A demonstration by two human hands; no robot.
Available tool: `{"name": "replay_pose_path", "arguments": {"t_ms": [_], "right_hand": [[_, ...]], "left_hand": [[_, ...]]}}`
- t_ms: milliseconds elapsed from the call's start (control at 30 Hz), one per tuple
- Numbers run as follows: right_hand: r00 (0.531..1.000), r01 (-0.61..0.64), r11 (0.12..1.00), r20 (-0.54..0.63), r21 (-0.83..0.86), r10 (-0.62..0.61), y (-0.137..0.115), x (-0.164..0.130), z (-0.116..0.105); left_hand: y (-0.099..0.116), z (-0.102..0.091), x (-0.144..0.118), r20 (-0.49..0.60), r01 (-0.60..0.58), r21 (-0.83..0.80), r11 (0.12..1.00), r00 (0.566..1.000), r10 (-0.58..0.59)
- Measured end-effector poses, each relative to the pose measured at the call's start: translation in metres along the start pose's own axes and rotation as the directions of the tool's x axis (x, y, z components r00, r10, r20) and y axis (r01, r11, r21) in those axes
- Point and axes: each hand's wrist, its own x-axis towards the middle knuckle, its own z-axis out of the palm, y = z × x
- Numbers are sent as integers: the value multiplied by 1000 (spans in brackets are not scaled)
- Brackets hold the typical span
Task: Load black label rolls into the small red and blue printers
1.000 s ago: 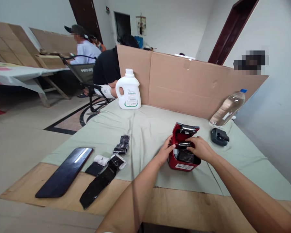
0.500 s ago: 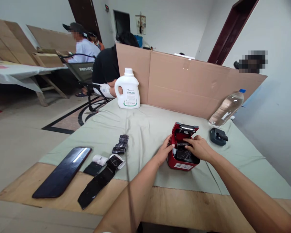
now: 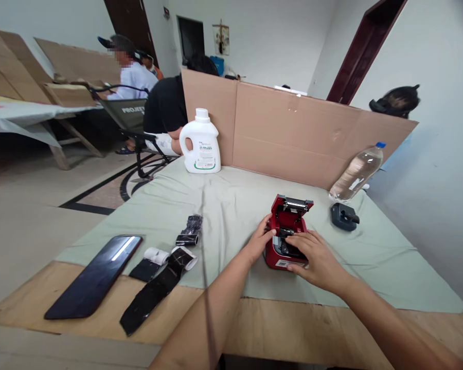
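A red label printer [image 3: 274, 258], its lid [image 3: 293, 204] raised, stands on the pale green cloth right of centre. My left hand [image 3: 259, 240] grips its left side, thumb on the upper edge and fingers around the side. My right hand [image 3: 319, 259] lies across the front right of the printer. Its fingers stretch over the open compartment and the thumb rests apart against the front face. Dark material [image 3: 286, 234] shows inside the compartment, partly covered by those fingers; I cannot make out its full shape.
Left on the table lie a dark flat tablet-like panel [image 3: 94, 277], black-coated rolls [image 3: 158, 288] and a crumpled black strip [image 3: 191, 229]. Behind stand a white detergent jug [image 3: 202, 146], a cardboard screen [image 3: 285, 133], a clear bottle [image 3: 357, 172] and a dark device [image 3: 344, 217]. Several people sit beyond.
My right hand has shifted from the compartment's rear right toward the front, its thumb now on the front face. My left hand stays on the printer. The view has shifted slightly.
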Motion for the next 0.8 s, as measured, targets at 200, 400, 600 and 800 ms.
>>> {"name": "replay_pose_path", "arguments": {"t_ms": [200,400,600,800], "right_hand": [[980,60,993,-183,-98,-77,0,-22,13],[972,3,995,-235,-103,-28,-9,-26,16],[935,-124,992,-337,-22,109,13,4,-3],[879,-270,953,-369,137,302,74,49,1]], "left_hand": [[1,2,-2,-16,-48,98,994,999,50],[24,14,-21,180,-441,585,680,889,421],[29,19,-26,242,-497,612,616,859,452],[23,17,-25,225,-498,612,615,855,468]]}}
